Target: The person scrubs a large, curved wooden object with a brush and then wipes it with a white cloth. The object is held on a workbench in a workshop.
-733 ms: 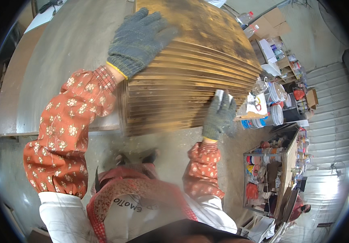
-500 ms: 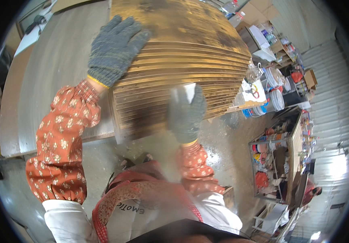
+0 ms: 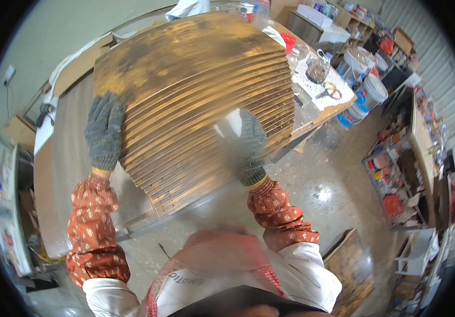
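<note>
A tall stack of thin brown boards [image 3: 196,95], stained yellow on top, rests on a workbench [image 3: 64,174] in front of me. My left hand [image 3: 104,131], in a grey knit glove, lies flat against the stack's left side edge. My right hand [image 3: 248,145], also gloved, presses on the stack's near edge and seems to hold a pale sheet or scraper; it is blurred, so I cannot tell which. Both forearms wear red flowered sleeve covers.
Beyond the stack a cluttered table [image 3: 322,79] carries jars and tools, with white buckets [image 3: 367,90] next to it. Shelves [image 3: 423,158] packed with goods line the right side. A brown panel [image 3: 351,269] lies on the concrete floor at lower right.
My left hand has slid from the top of the stack down to its left side edge. My right hand shifted leftward along the near edge. The view has tilted.
</note>
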### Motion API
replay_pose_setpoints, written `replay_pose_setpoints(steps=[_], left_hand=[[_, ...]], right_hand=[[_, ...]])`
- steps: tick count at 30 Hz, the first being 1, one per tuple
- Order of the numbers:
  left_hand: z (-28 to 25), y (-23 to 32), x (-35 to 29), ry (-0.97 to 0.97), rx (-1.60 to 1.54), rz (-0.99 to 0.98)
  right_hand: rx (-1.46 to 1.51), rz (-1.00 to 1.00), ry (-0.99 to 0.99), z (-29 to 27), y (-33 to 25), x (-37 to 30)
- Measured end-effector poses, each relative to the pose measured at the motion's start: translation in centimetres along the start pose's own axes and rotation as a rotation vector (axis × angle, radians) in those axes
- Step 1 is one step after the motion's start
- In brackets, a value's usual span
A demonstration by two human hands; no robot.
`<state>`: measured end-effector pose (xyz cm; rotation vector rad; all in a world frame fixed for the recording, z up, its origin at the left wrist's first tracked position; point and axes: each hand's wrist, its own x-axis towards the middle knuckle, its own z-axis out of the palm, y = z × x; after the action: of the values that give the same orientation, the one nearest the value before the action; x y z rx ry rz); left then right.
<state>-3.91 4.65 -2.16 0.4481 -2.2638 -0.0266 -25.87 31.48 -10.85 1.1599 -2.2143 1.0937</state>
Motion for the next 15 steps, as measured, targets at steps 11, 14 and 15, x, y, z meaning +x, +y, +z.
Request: replay_pose_setpoints(steps=[11, 14, 15], left_hand=[[-0.9, -1.1, 0.0, -0.061, 0.025, -0.163], [-2.7, -0.5, 1.9, -0.166, 0.307, 0.152], [-3.5, -0.3, 2.9, -0.269, 0.279, 0.163]], right_hand=[[-0.336, 0.327, 0.208, -2.8, 18.3, 7.3], [-0.257, 0.210, 0.319, -1.8, 17.9, 7.6], [-0.246, 0.232, 0.326, -1.5, 17.3, 7.7]])
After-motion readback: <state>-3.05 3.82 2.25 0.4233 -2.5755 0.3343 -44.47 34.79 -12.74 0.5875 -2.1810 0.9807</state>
